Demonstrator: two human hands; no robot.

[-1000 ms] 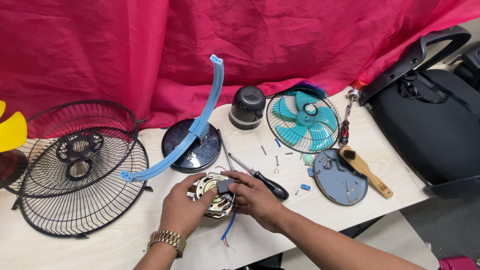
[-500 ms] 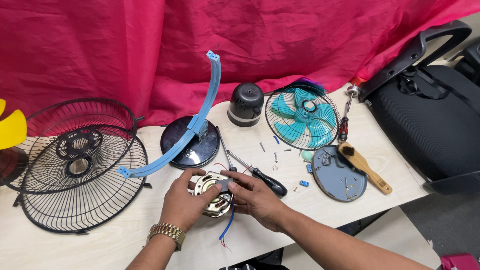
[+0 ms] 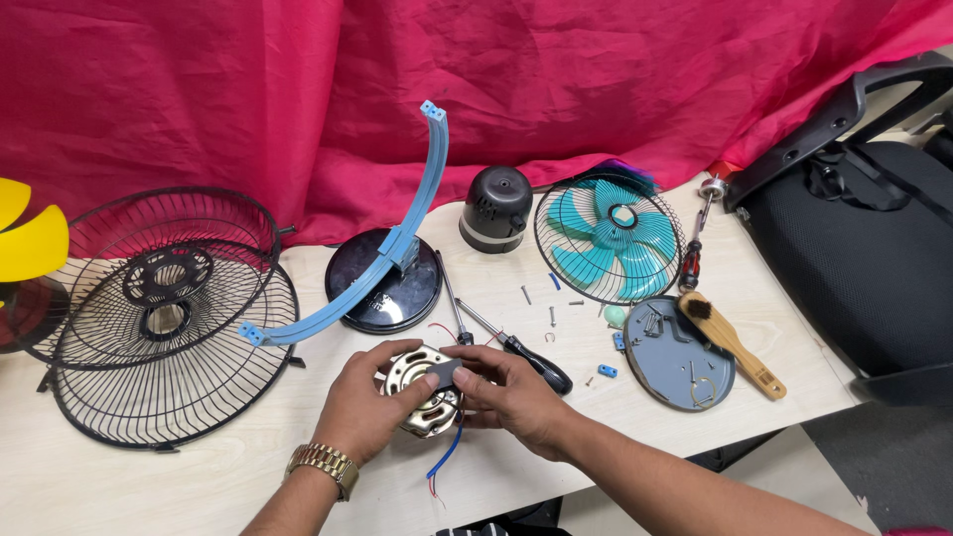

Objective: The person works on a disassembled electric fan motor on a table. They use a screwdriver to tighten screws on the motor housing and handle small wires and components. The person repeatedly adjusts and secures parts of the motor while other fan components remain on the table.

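Both hands meet on the fan motor near the front edge of the tabletop in your head view. Your left hand cups its left side from below, fingers curled round the metal casing. Your right hand closes in from the right, thumb and fingertips pinching the dark block on top. Red and blue wires trail toward you. 1 black-handled screwdriver lies just beyond your right hand.

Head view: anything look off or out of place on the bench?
Loose screws lie scattered on the table between the teal fan blade and the grey round cover, unsorted. Both hands, left and right, hold the fan motor, whose red and blue wires trail bare over the edge.
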